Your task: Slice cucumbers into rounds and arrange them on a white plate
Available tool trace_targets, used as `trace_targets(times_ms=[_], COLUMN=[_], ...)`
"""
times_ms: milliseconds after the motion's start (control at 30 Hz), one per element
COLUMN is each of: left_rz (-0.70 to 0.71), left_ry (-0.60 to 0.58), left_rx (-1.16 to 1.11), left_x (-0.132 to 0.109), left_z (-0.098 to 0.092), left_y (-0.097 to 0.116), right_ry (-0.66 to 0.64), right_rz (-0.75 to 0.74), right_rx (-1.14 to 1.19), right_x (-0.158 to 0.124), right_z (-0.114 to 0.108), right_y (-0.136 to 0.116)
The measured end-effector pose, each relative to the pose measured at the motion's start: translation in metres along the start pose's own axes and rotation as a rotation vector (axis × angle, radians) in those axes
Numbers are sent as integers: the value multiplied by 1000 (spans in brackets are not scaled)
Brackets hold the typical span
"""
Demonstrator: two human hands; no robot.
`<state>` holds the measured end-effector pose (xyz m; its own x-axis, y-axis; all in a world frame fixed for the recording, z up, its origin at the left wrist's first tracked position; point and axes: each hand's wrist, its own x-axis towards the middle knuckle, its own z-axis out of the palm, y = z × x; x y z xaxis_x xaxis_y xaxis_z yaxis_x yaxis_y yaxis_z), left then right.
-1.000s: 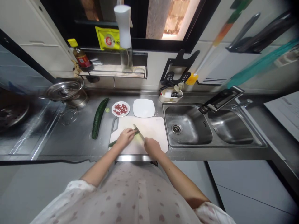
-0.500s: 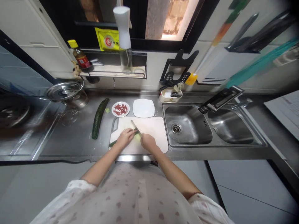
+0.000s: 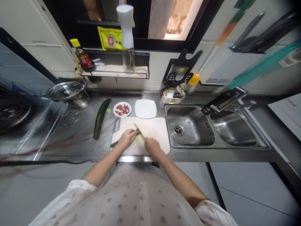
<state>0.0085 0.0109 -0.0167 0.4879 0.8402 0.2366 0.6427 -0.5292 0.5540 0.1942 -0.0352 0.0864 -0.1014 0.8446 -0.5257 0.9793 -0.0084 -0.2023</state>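
A white cutting board [image 3: 155, 131] lies on the steel counter in front of me. My left hand [image 3: 126, 138] is curled over a green cucumber [image 3: 114, 144] on the board, fingers pressed on it. My right hand [image 3: 152, 146] is closed around the handle of a knife [image 3: 139, 131], whose blade angles up and left and meets the cucumber just beside my left fingertips. Pale cut cucumber [image 3: 140, 140] lies between the two hands.
A whole cucumber [image 3: 100, 117] lies left of the board, with a small slice beside it. Behind the board stand a plate of red pieces [image 3: 122, 109] and an empty white plate [image 3: 145, 109]. A double sink [image 3: 195, 130] is on the right, a lidded pot [image 3: 68, 92] at left.
My right hand drew in towards the left hand with the knife, then slid back a little to the right. The left hand stays on the cucumber.
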Motion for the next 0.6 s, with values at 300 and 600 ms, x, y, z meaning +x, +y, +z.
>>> trace_targets(times_ms=[300, 600], left_rz=[19, 10], left_ry=[5, 14], left_rx=[8, 9], left_x=[0, 0], left_z=[-2, 0], left_y=[2, 0], right_ry=[69, -23], right_rz=[-64, -12], right_rx=[-19, -22], right_x=[20, 2], right_z=[4, 6], right_y=[-7, 5])
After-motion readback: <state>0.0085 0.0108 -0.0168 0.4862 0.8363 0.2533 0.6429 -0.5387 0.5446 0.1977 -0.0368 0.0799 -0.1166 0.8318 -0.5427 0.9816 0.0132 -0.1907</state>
